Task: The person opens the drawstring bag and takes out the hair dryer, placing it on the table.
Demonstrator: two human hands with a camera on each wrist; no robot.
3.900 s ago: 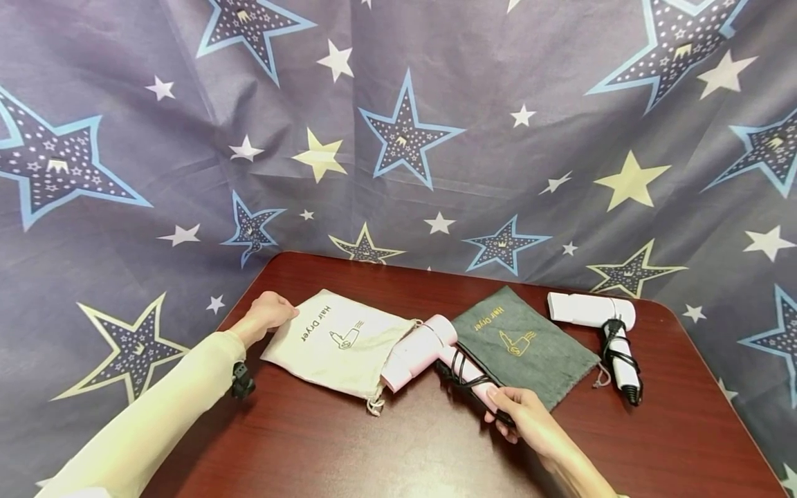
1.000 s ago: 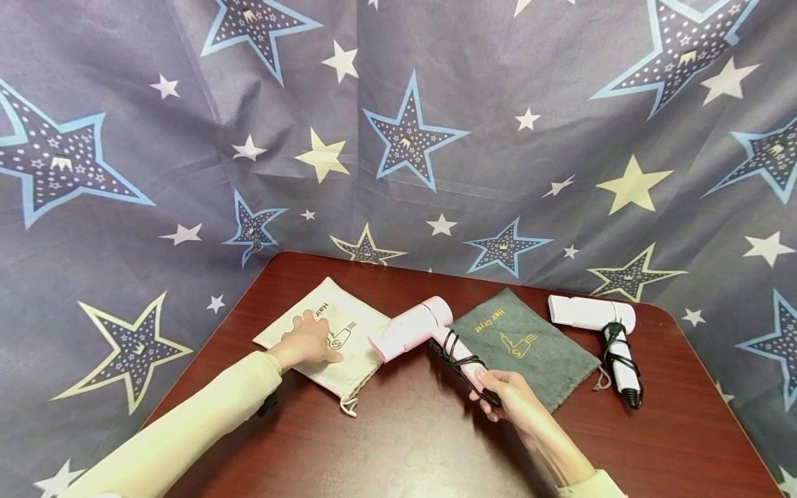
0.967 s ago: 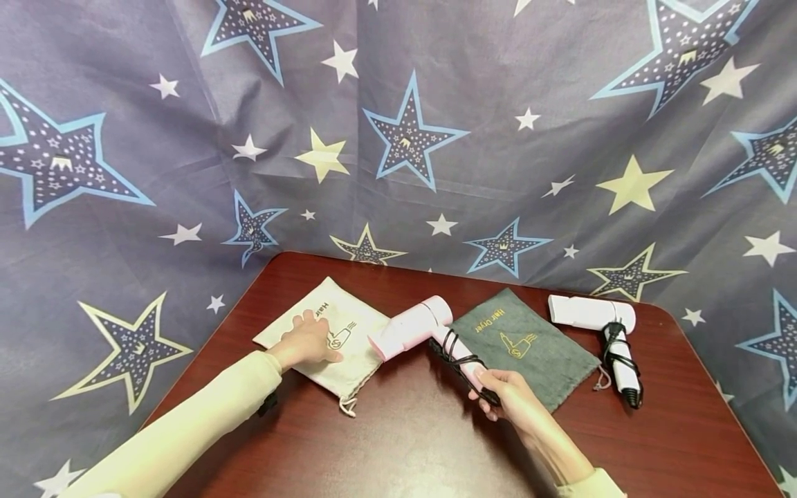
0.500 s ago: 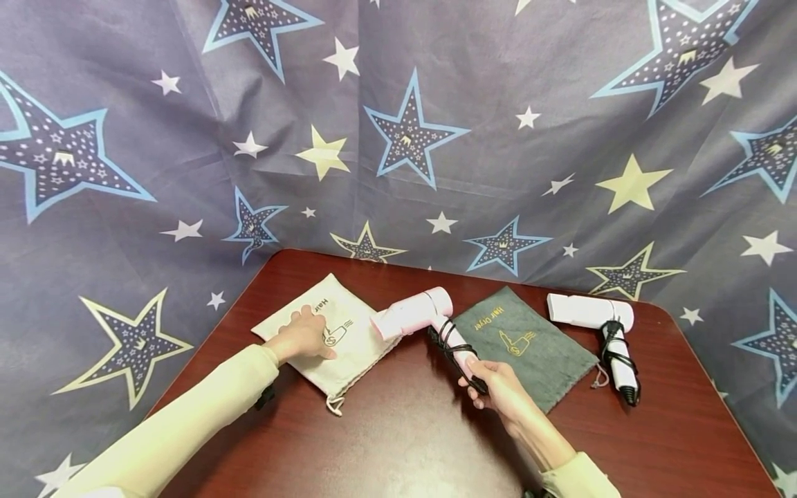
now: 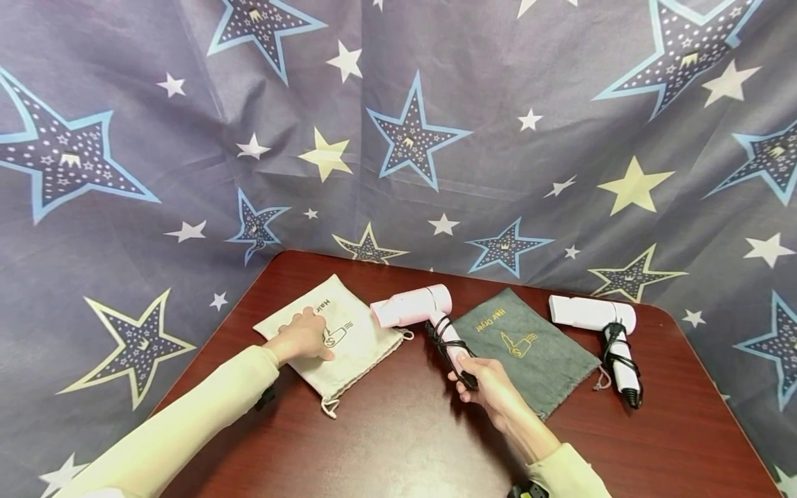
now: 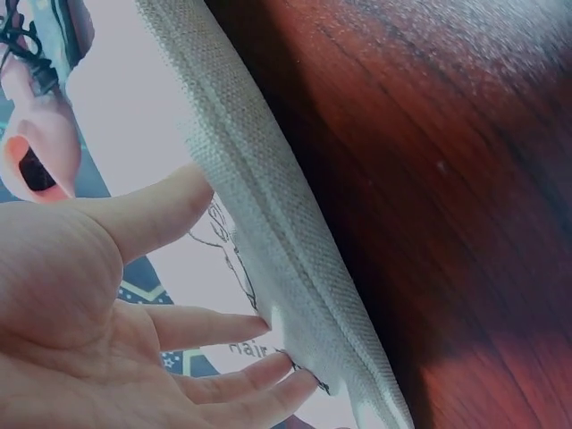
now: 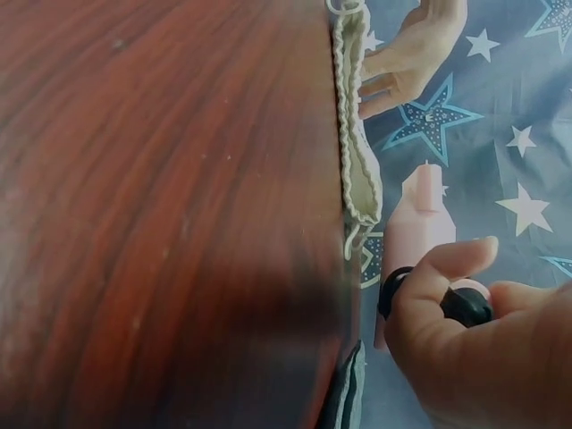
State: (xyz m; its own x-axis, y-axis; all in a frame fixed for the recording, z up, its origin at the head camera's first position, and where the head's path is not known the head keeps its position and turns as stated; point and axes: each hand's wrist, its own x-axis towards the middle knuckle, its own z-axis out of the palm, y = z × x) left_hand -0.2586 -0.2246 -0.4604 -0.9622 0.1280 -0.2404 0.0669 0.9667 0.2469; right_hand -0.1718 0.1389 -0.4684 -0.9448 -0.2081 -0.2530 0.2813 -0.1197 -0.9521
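Note:
My right hand (image 5: 487, 389) grips the handle of a pink hair dryer (image 5: 412, 306), its black cord wound around the handle. The dryer is held above the table, its nozzle over the back right edge of a cream drawstring bag (image 5: 367, 339). My left hand (image 5: 303, 337) lies on this bag with fingers spread, covering part of the "Hair Dryer" print. In the left wrist view its straight fingertips (image 6: 255, 326) touch the cloth. Seen from the right wrist, the bag's mouth (image 7: 362, 179) gapes slightly and the dryer is apart from it.
A grey-green drawstring bag (image 5: 523, 346) printed "Hair Dryer" lies flat right of the pink dryer. A white hair dryer (image 5: 591, 315) with a wound black cord lies at the far right. The red-brown table (image 5: 386, 443) meets a star-patterned cloth (image 5: 473, 207) behind.
The pink dryer has come out of the cream bag's mouth, then risen back and slightly left. My left hand moved from the bag's far left corner onto its middle. The bag has turned slightly.

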